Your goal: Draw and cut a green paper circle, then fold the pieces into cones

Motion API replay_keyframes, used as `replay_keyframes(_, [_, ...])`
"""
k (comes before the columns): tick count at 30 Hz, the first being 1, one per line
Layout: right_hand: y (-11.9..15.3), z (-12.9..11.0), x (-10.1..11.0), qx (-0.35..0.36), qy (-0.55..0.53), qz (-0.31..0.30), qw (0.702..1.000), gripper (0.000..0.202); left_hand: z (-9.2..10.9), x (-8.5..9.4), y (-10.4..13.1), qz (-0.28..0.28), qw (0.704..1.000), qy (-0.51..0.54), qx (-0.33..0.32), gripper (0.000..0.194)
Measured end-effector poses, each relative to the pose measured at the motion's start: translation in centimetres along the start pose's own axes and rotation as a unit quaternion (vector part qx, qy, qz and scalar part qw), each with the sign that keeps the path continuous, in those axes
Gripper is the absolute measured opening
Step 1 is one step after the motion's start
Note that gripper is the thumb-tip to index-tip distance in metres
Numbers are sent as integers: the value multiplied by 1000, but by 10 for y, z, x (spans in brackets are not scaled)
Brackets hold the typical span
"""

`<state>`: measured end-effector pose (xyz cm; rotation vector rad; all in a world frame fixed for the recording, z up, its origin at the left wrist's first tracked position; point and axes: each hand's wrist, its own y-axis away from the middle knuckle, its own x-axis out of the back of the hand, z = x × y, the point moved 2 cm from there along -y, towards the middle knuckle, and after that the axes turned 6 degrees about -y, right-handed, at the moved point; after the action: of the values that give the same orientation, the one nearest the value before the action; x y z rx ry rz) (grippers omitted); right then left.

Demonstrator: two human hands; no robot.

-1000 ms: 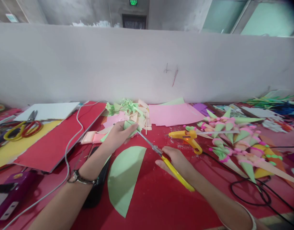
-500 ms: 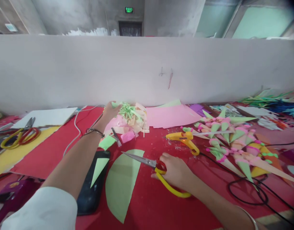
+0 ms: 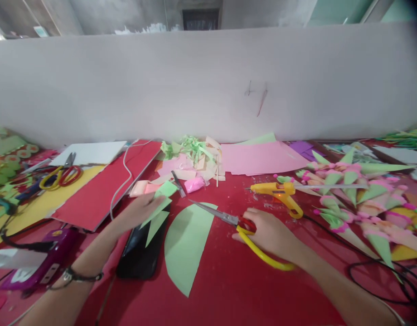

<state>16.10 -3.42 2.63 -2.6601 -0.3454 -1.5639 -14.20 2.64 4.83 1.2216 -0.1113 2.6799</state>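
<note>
My left hand is closed on the edge of a pale green paper triangle, just above the black phone. Another green paper wedge lies across the phone. My right hand grips scissors by their yellow and red handles. The slim blades look nearly closed and point left, over the top of a green paper half-round piece on the red tabletop.
A yellow glue gun lies beyond my right hand, its black cable running right. Paper cones crowd the right side. Paper scraps and pink sheets lie behind. Other scissors and a purple power strip are left.
My left hand has come back from the scrap pile toward the phone, now with a green paper triangle. My right hand keeps the scissors in nearly the same place. The view has tipped down.
</note>
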Motion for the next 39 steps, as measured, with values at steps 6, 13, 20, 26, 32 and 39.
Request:
replay_keyframes(6, [-3, -18, 42, 45, -16, 34, 998, 33, -12, 1, 13, 121, 936, -331, -24, 32])
replay_keyframes(13, [-29, -36, 129, 56, 170, 173, 969, 33, 33, -34, 53, -64, 908, -350, -221, 58])
replay_keyframes(20, [-121, -20, 154, -62, 277, 41, 958, 51, 38, -74, 77, -213, 884, -367, -198, 93])
replay_keyframes(26, [-184, 14, 121, -193, 246, 3, 950, 52, 31, -77, 79, -166, 898, -354, -200, 89])
replay_keyframes(32, [-207, 28, 94, -261, 217, -12, 941, 39, 22, -82, 76, 0, 894, -397, -209, 73])
replay_keyframes(39, [-206, 30, 70, -273, 202, -75, 938, 28, 32, -77, 73, -71, 901, -393, -169, 75])
